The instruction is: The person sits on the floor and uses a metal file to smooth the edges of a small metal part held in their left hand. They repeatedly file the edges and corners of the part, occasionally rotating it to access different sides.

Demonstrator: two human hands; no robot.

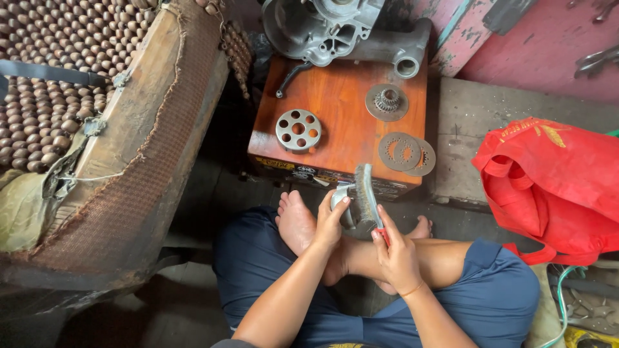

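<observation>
My left hand (331,219) grips a small grey metal part (339,197) above my crossed legs. My right hand (394,251) holds a wire brush (366,193) by its red handle, bristles against the metal part. Just beyond, a reddish wooden box (342,116) carries a round perforated metal disc (298,129), a disc with a toothed gear hub (387,101), two flat ring plates (406,153) that overlap, and a large grey engine casing (335,29) at its far edge.
A worn seat covered with wooden beads (58,71) lies at the left. A red cloth bag (558,183) sits at the right on a concrete step. Tools hang on the red wall (596,61) at top right. Cables lie at bottom right (567,303).
</observation>
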